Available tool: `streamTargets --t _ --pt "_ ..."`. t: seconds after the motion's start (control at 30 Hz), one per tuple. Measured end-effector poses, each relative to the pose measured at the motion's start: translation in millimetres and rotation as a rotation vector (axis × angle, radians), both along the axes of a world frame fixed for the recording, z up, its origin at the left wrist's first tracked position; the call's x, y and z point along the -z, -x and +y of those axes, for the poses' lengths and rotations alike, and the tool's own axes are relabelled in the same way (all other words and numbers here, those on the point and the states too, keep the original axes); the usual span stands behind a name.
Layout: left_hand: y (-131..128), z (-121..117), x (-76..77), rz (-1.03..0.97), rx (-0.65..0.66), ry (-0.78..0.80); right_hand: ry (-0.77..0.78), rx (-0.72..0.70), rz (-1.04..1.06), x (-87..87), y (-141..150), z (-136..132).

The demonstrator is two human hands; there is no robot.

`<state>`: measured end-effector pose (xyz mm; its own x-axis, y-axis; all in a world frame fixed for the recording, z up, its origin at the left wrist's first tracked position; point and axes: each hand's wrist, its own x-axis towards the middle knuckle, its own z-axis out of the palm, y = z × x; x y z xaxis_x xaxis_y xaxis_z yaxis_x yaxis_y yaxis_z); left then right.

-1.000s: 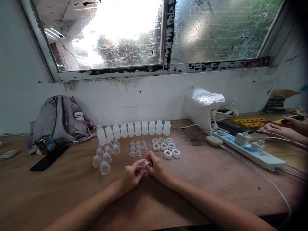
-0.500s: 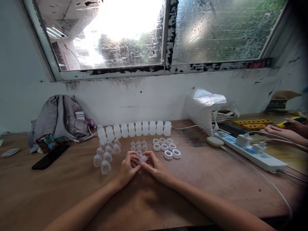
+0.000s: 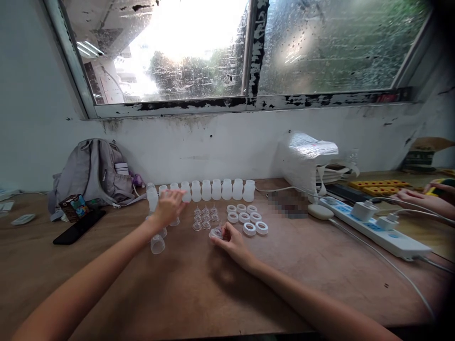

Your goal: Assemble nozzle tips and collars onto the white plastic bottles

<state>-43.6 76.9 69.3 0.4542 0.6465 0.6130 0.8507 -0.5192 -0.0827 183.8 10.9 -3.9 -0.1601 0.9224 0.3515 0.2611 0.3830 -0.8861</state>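
Left hand [image 3: 171, 207]: raised at the near side of the row of frosted bottles [image 3: 216, 190], toward its left end, above the clear domed caps [image 3: 158, 244]. Grip released, fingers loosely extended, nothing seen in them; contact with a bottle or cap, cannot tell.

Right hand [image 3: 230, 240]: low over the table [image 3: 170, 305], grip closed around a small clear piece [image 3: 215, 232], thumb on the near side. Piece lies just nearer the wearer than the clear teats [image 3: 206, 218], its shape partly hidden by fingers.

Teats: upright, tips up, grouped between caps and white rings [image 3: 249, 229]. Rings lie flat in three short rows to the right, two in the nearest. Bottles upright behind, near the wall. Caps partly covered by the left hand.

Far left: grey backpack [image 3: 93, 173] against the wall, small printed box [image 3: 74, 208] and black phone [image 3: 79, 227] in front. Right side: white bag [image 3: 302, 163], round white device [image 3: 320, 211], power strip [image 3: 377, 229] with plugs in it. Beyond the strip, another person's hand [image 3: 408, 197] near yellow trays [image 3: 379, 187]
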Motion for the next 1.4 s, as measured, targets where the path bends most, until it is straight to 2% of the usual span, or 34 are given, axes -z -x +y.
streamTargets --t 0.07,0.13,0.23,0.37,0.47,0.57,0.67,0.77,0.87,0.9,0.97,1.13,1.23,1.3,1.4 --pt "18 25 -12.8 0.049 -0.192 -0.093 0.004 0.012 -0.014 -0.8 -1 -1" --pt "32 44 -18.0 0.113 -0.325 -0.105 0.008 0.014 -0.014 -1.2 -1 -1" --pt "39 60 -13.7 0.228 -0.431 -0.065 -0.002 0.020 -0.009 -0.9 -1 -1" --pt "34 61 -1.2 0.262 -0.487 -0.039 -0.005 0.015 -0.007 0.1 -3 -1" --pt "30 58 3.4 0.241 -0.484 -0.046 -0.012 0.009 -0.019 0.3 -3 -1" --pt "31 53 0.2 0.221 -0.480 -0.057 -0.028 0.017 -0.027 0.3 -3 -1" --pt "30 40 -13.8 0.134 -0.432 -0.092 -0.033 0.023 -0.009 1.0 -3 -1" --pt "19 12 -34.6 -0.014 -0.332 -0.165 -0.024 0.031 0.019 2.4 -3 0" --pt "-1 -23 -45.7 -0.188 -0.147 -0.125 -0.015 0.043 0.076 2.4 -2 -1" --pt "-8 -34 -44.0 -0.240 -0.061 -0.079 -0.011 0.040 0.113 1.8 -2 -1" --pt "-22 -50 -31.5 -0.320 0.103 0.020 0.007 0.026 0.207 -0.3 -1 -1" --pt "-46 -64 30.8 -0.410 0.401 0.283 0.057 -0.018 0.430 -6.7 0 -2" --pt "-55 -64 59.6 -0.585 0.486 0.524 0.059 -0.064 0.490 -8.7 0 -4" --pt "-60 -65 67.2 -0.680 0.496 0.642 0.060 -0.092 0.507 -9.5 0 -5" --pt "-62 -68 65.2 -0.781 0.481 0.710 0.064 -0.102 0.519 -11.5 0 -6"
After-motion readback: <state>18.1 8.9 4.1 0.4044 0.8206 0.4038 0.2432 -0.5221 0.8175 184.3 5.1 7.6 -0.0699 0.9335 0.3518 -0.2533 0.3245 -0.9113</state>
